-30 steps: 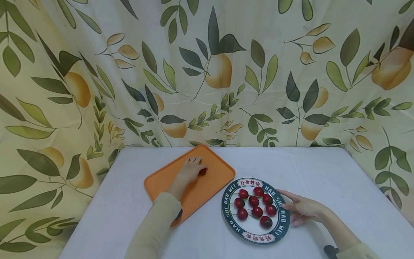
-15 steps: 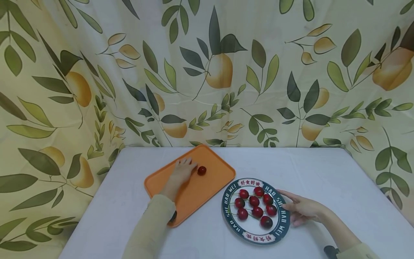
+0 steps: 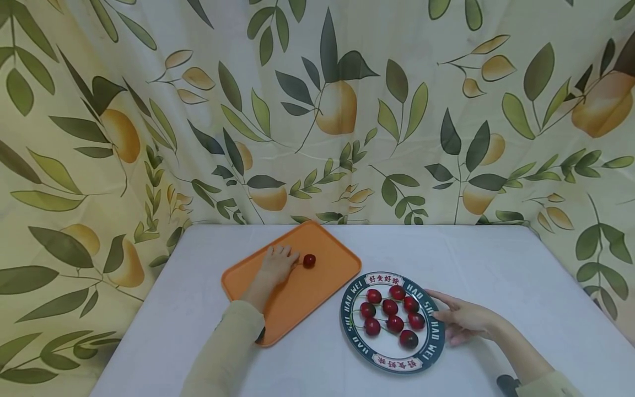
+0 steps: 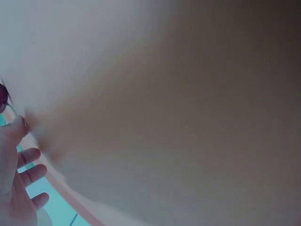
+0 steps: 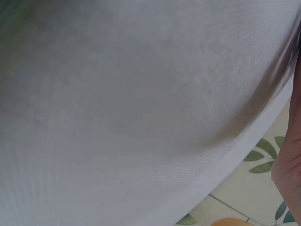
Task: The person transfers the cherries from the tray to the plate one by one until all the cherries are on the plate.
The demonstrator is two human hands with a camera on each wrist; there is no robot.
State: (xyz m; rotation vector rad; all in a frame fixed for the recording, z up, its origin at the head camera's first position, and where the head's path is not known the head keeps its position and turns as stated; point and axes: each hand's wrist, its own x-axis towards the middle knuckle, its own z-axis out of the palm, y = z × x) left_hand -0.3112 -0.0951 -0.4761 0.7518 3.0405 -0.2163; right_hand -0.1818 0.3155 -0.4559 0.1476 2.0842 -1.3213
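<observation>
On the orange tray [image 3: 322, 286] lies one dark red cherry [image 3: 309, 261], its thin stem pointing left. My left hand [image 3: 278, 266] is over the tray just left of the fruit, thumb and forefinger pinching the end of that stem. The left wrist view catches the cherry [image 4: 3, 98] at the left edge, its green stem running to the fingertips [image 4: 21, 125]. My right hand [image 3: 468, 318] holds the right rim of a round plate [image 3: 350, 336], thumb on top. Several cherries [image 3: 395, 324] with stems rest on this plate. In the right wrist view only part of the hand [image 5: 288, 165] shows.
Tray and plate stand close together on a white-covered table [image 3: 476, 259], the plate to the right and nearer. A curtain [image 3: 397, 138] printed with fruit and leaves hangs behind the table and along its sides.
My left hand has let go of the cherry's body and drawn back left, uncovering it; its fingertips are now at the stem. The right hand and the plate have stayed put.
</observation>
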